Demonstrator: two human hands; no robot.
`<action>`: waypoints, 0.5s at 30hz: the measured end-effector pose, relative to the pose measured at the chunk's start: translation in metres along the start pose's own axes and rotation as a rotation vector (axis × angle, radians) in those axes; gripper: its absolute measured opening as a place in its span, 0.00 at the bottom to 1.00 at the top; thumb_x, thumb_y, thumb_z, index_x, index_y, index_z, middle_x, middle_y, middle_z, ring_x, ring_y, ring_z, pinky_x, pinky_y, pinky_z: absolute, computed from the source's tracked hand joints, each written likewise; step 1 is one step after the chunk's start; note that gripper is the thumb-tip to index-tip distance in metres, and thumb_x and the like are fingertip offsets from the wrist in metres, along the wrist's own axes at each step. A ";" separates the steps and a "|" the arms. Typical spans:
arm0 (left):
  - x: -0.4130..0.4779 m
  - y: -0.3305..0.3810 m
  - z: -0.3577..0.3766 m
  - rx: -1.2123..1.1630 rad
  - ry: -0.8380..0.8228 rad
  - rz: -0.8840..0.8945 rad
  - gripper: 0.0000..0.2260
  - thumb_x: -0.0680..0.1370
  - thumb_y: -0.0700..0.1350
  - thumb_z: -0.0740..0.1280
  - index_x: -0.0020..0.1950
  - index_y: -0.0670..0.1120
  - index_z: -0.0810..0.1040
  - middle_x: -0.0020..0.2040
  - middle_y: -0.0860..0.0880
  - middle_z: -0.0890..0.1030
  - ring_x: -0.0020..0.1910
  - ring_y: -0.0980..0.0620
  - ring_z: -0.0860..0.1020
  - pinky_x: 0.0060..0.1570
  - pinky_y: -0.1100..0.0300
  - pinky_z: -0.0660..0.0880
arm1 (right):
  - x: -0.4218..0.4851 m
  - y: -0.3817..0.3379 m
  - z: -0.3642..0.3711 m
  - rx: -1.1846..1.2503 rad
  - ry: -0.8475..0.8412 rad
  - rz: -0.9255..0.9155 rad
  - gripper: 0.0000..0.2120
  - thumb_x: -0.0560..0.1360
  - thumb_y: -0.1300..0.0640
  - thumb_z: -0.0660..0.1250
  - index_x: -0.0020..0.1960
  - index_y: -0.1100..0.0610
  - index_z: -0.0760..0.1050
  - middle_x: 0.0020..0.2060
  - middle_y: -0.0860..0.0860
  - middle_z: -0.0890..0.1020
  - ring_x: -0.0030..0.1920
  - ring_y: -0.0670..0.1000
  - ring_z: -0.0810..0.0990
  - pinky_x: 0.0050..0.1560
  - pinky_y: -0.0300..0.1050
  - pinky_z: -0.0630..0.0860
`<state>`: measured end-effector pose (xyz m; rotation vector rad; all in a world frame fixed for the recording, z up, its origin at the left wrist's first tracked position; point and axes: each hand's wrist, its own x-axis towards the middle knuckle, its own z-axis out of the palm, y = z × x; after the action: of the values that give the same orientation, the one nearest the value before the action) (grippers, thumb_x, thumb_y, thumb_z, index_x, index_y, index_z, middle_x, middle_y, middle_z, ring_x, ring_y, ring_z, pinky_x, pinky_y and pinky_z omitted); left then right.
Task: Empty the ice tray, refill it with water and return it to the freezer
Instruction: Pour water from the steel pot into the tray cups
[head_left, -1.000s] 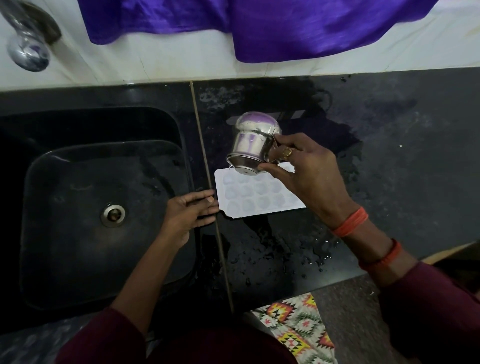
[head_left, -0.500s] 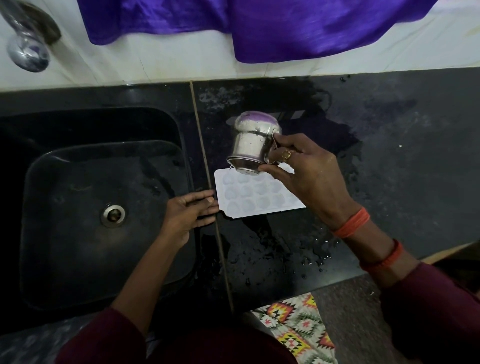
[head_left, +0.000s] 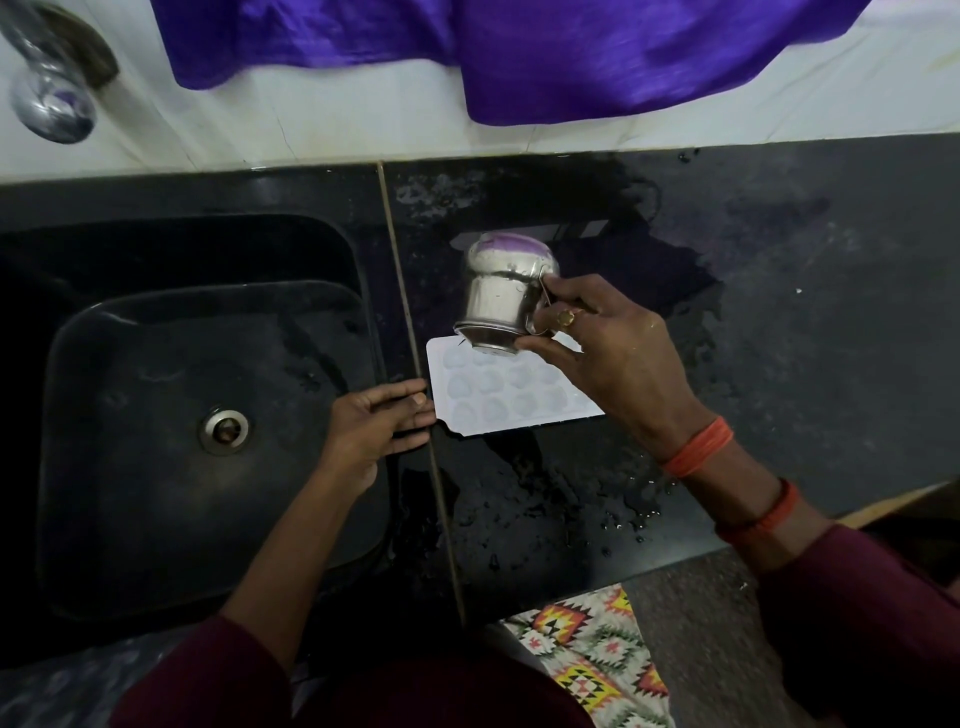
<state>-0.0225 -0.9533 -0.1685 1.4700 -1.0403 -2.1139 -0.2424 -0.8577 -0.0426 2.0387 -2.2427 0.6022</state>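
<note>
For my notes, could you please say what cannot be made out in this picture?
Head view:
Ice tray: its right end hidden by the right hand; water level in the pale cells unclear.
Steel cup: tipped, mouth downward, contents unseen.
Tap: blurred, cut off by the top-left edge.

No text, label, brand or number can be read anywhere. The white ice tray (head_left: 519, 400) at centre, the steel cup (head_left: 498, 296) at its 12 o'clock edge and the purple cloth (head_left: 571, 52) show plain faces only
</note>
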 end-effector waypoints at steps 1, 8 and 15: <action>0.000 0.000 0.000 -0.001 0.000 0.001 0.06 0.79 0.37 0.70 0.55 0.45 0.83 0.45 0.45 0.88 0.43 0.52 0.87 0.38 0.60 0.83 | 0.000 0.000 0.001 -0.010 -0.005 -0.003 0.13 0.73 0.52 0.76 0.50 0.61 0.85 0.58 0.58 0.82 0.47 0.57 0.86 0.41 0.55 0.85; -0.001 0.001 0.000 -0.001 0.006 -0.003 0.06 0.79 0.38 0.70 0.55 0.45 0.84 0.45 0.45 0.88 0.43 0.53 0.87 0.39 0.60 0.83 | -0.003 0.000 0.009 -0.039 -0.007 -0.036 0.12 0.72 0.53 0.77 0.48 0.60 0.84 0.57 0.58 0.82 0.46 0.57 0.86 0.38 0.55 0.84; -0.001 0.002 0.000 -0.001 0.009 -0.004 0.06 0.79 0.38 0.70 0.55 0.44 0.84 0.47 0.44 0.88 0.45 0.52 0.87 0.38 0.61 0.83 | -0.005 0.003 0.013 -0.049 -0.021 -0.045 0.12 0.72 0.53 0.77 0.49 0.61 0.84 0.58 0.59 0.82 0.45 0.59 0.86 0.36 0.57 0.84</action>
<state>-0.0226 -0.9534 -0.1665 1.4812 -1.0333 -2.1087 -0.2422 -0.8566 -0.0565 2.0755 -2.1937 0.5194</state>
